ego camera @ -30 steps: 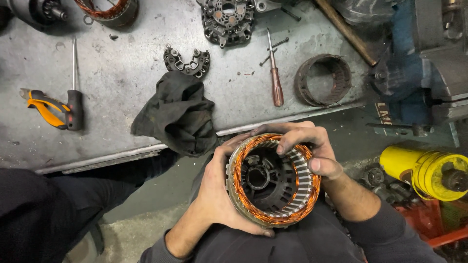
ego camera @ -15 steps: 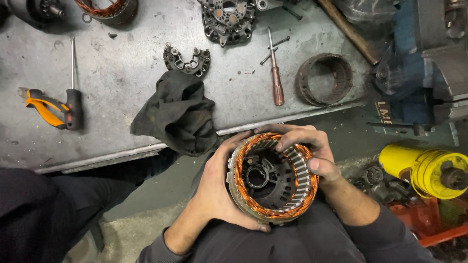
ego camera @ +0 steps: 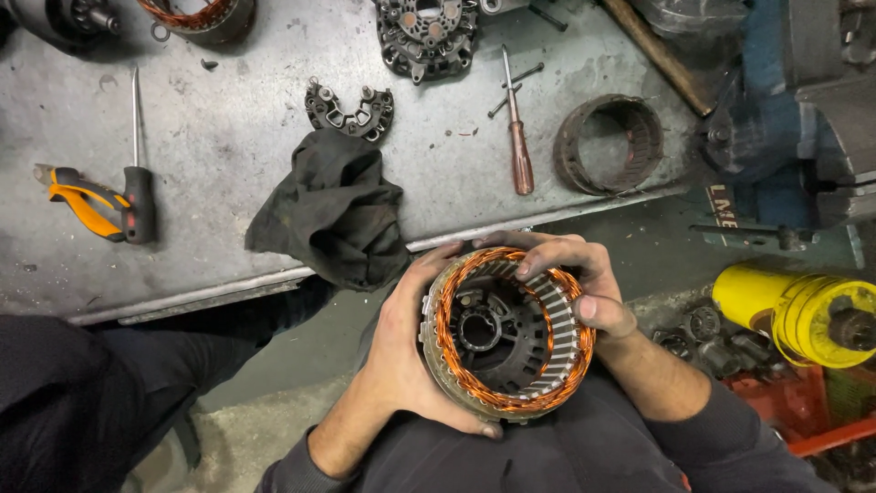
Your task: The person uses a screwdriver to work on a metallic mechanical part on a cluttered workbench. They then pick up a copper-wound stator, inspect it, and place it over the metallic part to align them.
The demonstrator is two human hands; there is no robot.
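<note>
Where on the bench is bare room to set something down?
Bare metal lies between the screwdriver and the black rag, and between the rag and the wooden-handled screwdriver. The far edge is crowded, around the dark housing.

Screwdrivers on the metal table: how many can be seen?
2. One screwdriver with a black handle lies at the left beside the orange pliers. One with a brown handle lies right of the black rag. More may be hidden.

A small dark nameplate [ego camera: 721,206] with pale raised lettering is sitting on the blue vise [ego camera: 776,137], along its lower left edge; nothing else of the kind is showing.
</note>
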